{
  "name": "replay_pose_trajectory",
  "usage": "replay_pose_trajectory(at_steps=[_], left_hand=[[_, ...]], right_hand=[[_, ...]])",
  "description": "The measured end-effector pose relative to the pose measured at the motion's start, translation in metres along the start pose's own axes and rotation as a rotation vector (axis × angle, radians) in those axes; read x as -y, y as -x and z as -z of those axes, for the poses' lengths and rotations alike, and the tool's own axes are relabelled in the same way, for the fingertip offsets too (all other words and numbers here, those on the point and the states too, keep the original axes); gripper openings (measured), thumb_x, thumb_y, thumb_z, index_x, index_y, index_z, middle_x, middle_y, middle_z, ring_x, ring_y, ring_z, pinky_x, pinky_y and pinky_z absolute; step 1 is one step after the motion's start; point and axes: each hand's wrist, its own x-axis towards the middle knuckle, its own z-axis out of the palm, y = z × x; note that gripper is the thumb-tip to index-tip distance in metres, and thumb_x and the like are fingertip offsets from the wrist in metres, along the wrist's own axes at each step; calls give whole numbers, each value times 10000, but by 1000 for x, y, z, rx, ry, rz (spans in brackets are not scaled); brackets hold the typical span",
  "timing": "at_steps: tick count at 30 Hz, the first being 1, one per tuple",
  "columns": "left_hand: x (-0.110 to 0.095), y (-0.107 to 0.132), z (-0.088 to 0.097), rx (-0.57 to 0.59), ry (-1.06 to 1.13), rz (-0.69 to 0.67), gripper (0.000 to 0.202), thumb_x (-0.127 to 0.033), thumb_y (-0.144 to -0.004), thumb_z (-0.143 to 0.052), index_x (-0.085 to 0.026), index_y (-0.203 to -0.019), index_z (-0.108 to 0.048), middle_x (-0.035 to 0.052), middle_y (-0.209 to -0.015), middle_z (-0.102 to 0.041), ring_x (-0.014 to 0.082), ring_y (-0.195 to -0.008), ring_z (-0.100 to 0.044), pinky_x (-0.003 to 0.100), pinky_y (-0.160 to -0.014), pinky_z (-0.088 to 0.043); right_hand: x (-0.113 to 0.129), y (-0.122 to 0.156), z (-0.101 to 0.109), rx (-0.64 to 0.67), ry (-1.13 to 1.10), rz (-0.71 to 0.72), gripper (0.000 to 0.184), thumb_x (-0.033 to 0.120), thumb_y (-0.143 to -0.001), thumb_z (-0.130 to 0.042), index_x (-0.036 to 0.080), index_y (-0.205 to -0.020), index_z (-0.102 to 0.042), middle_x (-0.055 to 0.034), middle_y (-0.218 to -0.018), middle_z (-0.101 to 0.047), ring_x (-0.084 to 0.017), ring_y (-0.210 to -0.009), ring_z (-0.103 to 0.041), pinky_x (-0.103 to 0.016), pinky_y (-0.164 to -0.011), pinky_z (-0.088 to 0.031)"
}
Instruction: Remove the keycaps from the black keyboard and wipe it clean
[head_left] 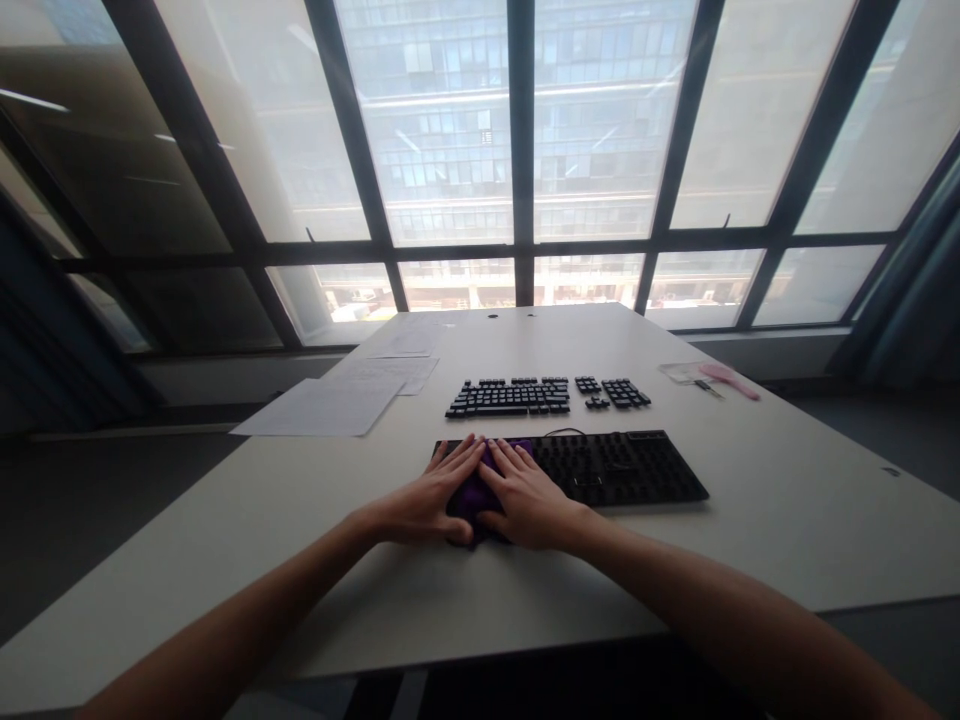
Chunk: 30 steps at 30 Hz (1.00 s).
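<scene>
A black keyboard base [637, 470] with its keycaps off lies on the white table in front of me. Over its left end is a soft purple mass [474, 492], either gel or cloth; I cannot tell which. My left hand [424, 500] rests flat on the purple mass's left side, fingers stretched forward. On its right side lies my right hand [529, 500], also flat, with fingers extended and the tips close to those of the left. Both hands cover much of the purple mass and the keyboard's left end.
Behind the base, black keycaps [510, 397] are laid out in keyboard order, with a number-pad group [625, 393] to their right. Paper sheets [322, 407] lie at the left. Near the right edge are a pink object [729, 380] and a small metallic piece [707, 388]. Windows stand beyond the table [570, 345].
</scene>
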Motion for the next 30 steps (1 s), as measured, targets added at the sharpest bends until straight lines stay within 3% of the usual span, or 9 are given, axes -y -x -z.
replay_pose_trajectory(at_steps=[3,13,18,24,30], left_hand=[[1,-1,-5,-36,-26,27,1028,-634,-882,-562,-233,-1578,79,130,-1648,-23,327,-1516,-1,548,-1222,-14],[6,-2,-8,-69,-39,58,1046,-580,-844,-652,-217,-1590,-17,145,-1639,-121,354,-1508,-116,554,-1228,-47],[3,-3,-3,-72,-11,38,978,-505,-842,-688,-258,-1587,-104,111,-1640,-153,348,-1500,-169,563,-1228,-53],[4,-2,-4,-88,6,51,929,-474,-839,-704,-276,-1578,-177,93,-1638,-173,356,-1499,-166,559,-1227,-116],[4,-3,-2,-86,16,35,923,-467,-853,-691,-289,-1580,-151,83,-1636,-179,357,-1489,-204,566,-1226,-115]], right_hand=[[1,0,1,4,0,-4,867,482,-892,-584,111,-1571,-192,-217,-1629,-137,-318,-1518,-80,-497,-1211,-130],[-1,0,3,1,22,15,836,462,-882,-606,130,-1561,-248,-213,-1618,-195,-349,-1498,-167,-500,-1206,-163],[-4,0,3,-24,34,40,761,449,-884,-620,115,-1513,-353,-228,-1585,-278,-374,-1471,-242,-517,-1189,-226],[-7,-2,0,-81,71,89,506,341,-969,-509,128,-1427,-471,-195,-1538,-386,-344,-1453,-302,-522,-1174,-275],[-7,-1,2,-77,69,97,537,358,-958,-536,124,-1436,-462,-207,-1537,-382,-363,-1449,-302,-528,-1171,-285]])
